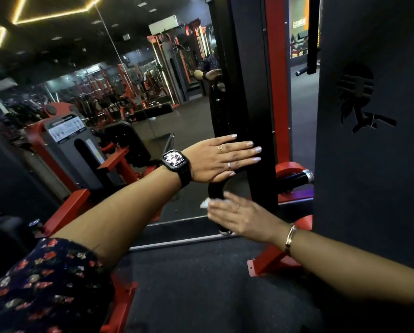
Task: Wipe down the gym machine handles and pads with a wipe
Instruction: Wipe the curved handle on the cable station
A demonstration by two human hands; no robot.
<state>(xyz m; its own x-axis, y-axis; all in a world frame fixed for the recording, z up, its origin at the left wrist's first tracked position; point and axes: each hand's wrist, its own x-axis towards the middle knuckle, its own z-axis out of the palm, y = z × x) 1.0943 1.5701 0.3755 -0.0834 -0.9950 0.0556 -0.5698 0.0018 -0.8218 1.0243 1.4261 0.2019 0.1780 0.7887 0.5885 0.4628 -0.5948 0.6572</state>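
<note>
I see the left hand (221, 158) laid flat, fingers straight, against the machine's black upright (256, 92), with a watch (176, 162) on its wrist. Just below, the right hand (239, 215), blurred, presses a white wipe (204, 203) with straight fingers onto the curved black handle (215, 188).

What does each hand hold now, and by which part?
The right hand presses a white wipe on the black handle; only its corner shows. The left hand holds nothing, flat on the black upright.
</note>
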